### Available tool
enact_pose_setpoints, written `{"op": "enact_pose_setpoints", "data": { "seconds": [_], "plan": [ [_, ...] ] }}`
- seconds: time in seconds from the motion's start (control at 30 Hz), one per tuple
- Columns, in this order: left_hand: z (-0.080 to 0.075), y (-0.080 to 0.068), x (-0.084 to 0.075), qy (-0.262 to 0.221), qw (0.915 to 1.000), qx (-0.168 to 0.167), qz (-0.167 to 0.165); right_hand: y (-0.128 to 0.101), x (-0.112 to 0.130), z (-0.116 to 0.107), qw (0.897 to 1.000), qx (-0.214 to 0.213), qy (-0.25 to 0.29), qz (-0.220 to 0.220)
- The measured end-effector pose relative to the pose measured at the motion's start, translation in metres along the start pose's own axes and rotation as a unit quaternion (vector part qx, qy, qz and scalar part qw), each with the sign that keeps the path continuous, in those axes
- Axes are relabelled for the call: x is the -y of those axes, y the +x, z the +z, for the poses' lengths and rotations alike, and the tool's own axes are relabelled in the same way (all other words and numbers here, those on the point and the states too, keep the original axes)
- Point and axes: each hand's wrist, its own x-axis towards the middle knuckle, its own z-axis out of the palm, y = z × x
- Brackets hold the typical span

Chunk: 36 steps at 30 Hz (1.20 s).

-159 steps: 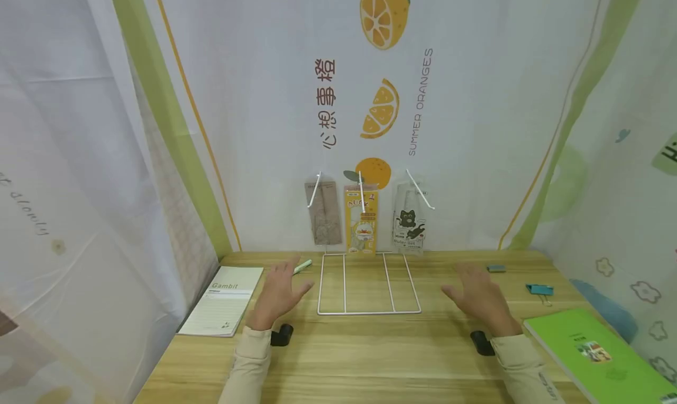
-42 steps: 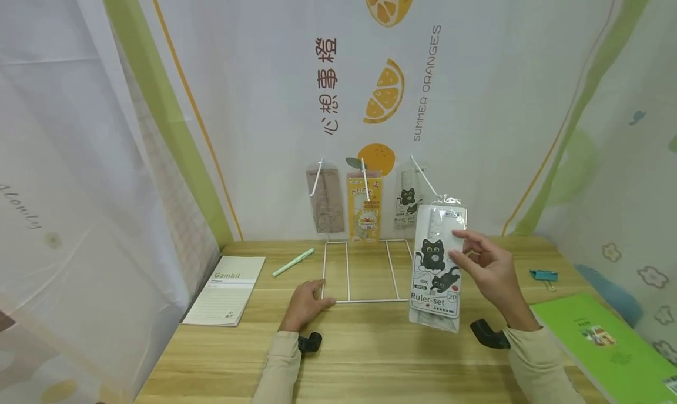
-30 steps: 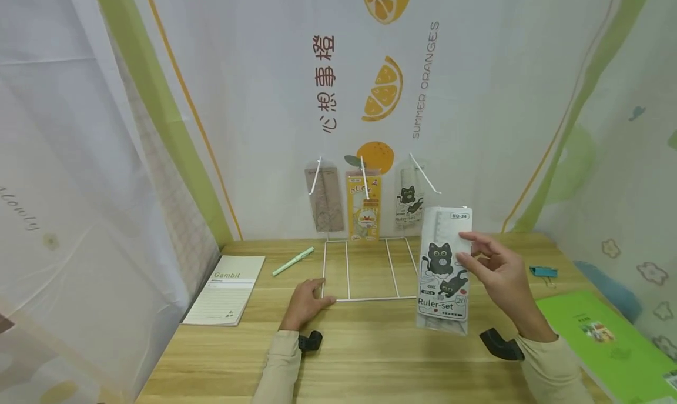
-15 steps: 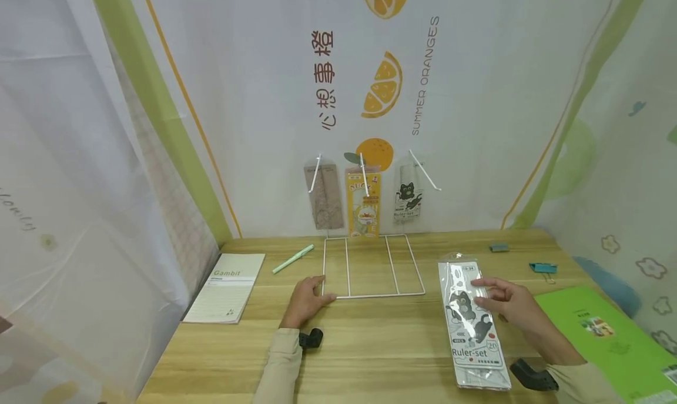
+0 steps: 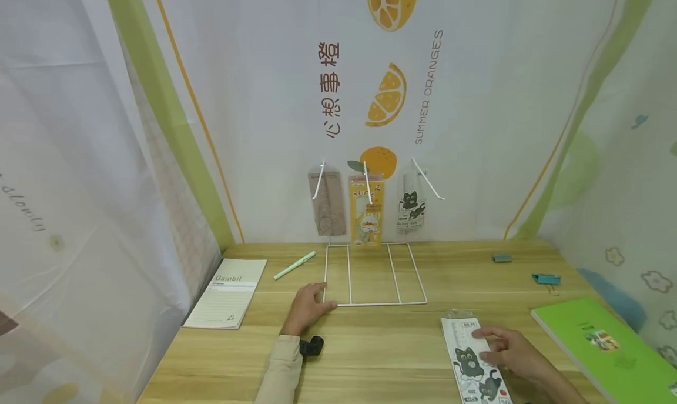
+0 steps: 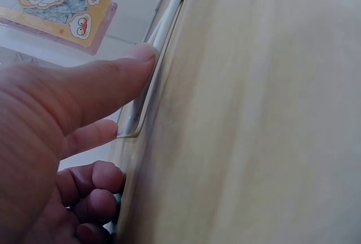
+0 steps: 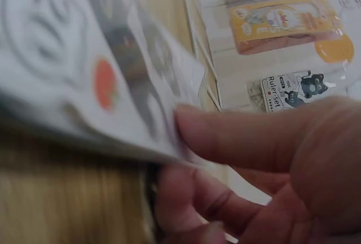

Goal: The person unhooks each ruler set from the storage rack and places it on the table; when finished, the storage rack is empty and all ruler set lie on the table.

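**White plastic-sleeved packet printed with black cats (image 5: 468, 357), pinched in right hand (image 5: 520, 357)**

Gripped by its right edge: thumb on the printed face, fingers underneath. Placed just left of the right hand, above or on the pale wood-grain tabletop (image 5: 370, 363); impossible to tell whether touching it. Cut off at its lower end in the head view.

Well to the left, holding the near-left corner of a white wire display rack (image 5: 374, 304) between thumb and index finger: the left hand (image 5: 305, 307), with its other fingers curled in. Just behind it, on the wrist, a small black mount (image 5: 311, 346).

Beyond the left hand, a slim mint-green pen (image 5: 295, 266), lying slantwise. Farther left, a white paper notepad marked "Gambit" (image 5: 227, 298).

To the right of the right hand, a bright green flat book (image 5: 608, 357). Beyond that hand, a grey-teal metal binder clip (image 5: 502, 258) and, farther right, a brighter teal one (image 5: 546, 279).

Beyond both hands, hanging from the rack's white hooks, left to right: a grey-brown flat packet (image 5: 329, 213), a yellow duck-printed packet (image 5: 359, 233) and a clear cat-printed "Ruler-set" packet (image 5: 411, 207).
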Motion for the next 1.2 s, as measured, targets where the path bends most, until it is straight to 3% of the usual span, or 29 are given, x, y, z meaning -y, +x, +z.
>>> {"op": "enact_pose_setpoints", "data": {
  "seconds": [0.2, 0.37, 0.5, 0.67, 0.8, 0.9, 1.07, 1.2],
  "plan": [
    [-0.001, 0.000, -0.003, -0.005, 1.0000, -0.003, -0.004, 0.000, 0.006, 0.007, 0.993, -0.060, -0.103, 0.021],
    [-0.001, 0.000, -0.004, -0.003, 1.0000, -0.002, -0.007, 0.000, 0.007, 0.007, 0.991, -0.063, -0.114, 0.038],
    [-0.001, 0.000, -0.004, -0.002, 1.0000, -0.002, -0.005, -0.001, 0.011, 0.003, 0.991, -0.058, -0.122, 0.024],
    [-0.001, -0.001, -0.003, -0.001, 1.0000, 0.001, -0.007, 0.015, 0.031, -0.008, 0.983, -0.097, -0.158, -0.003],
    [-0.001, 0.000, -0.003, -0.003, 1.0000, 0.003, -0.008, 0.045, 0.051, -0.017, 0.973, -0.146, -0.174, -0.044],
    [-0.003, 0.000, -0.002, -0.004, 0.9999, -0.001, -0.013, 0.082, 0.066, -0.024, 0.967, -0.174, -0.163, -0.086],
    [-0.003, 0.001, -0.001, -0.004, 0.9998, 0.006, -0.016, 0.141, 0.085, -0.036, 0.963, -0.204, -0.113, -0.133],
    [-0.002, 0.000, -0.002, -0.002, 0.9998, 0.013, -0.016, 0.172, 0.102, -0.045, 0.966, -0.207, -0.054, -0.148]
  ]
}}
